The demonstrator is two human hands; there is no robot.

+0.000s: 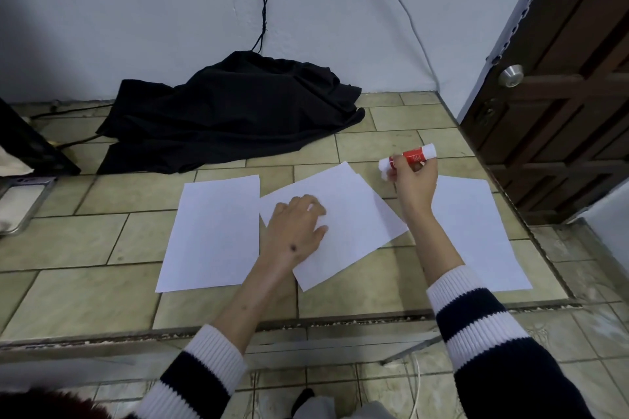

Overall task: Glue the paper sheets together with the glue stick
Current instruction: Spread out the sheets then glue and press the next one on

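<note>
Three groups of white paper lie on the tiled counter. A left sheet (212, 231) lies straight. A middle stack (350, 214) is turned at an angle, with a second sheet's edge showing beneath it. A right sheet (476, 231) is partly hidden by my right forearm. My left hand (294, 228) lies flat on the middle stack's left part, fingers spread. My right hand (413, 177) is raised above the gap between the middle and right sheets, holding a red and white glue stick (413, 155) sideways, one white end pointing left.
A crumpled black cloth (235, 116) lies at the back by the wall, with dark cables hanging above it. A brown wooden door (558, 78) with a metal knob stands at the right. A metal tray (20, 201) sits at the left edge. The counter's front edge (306, 323) runs near me.
</note>
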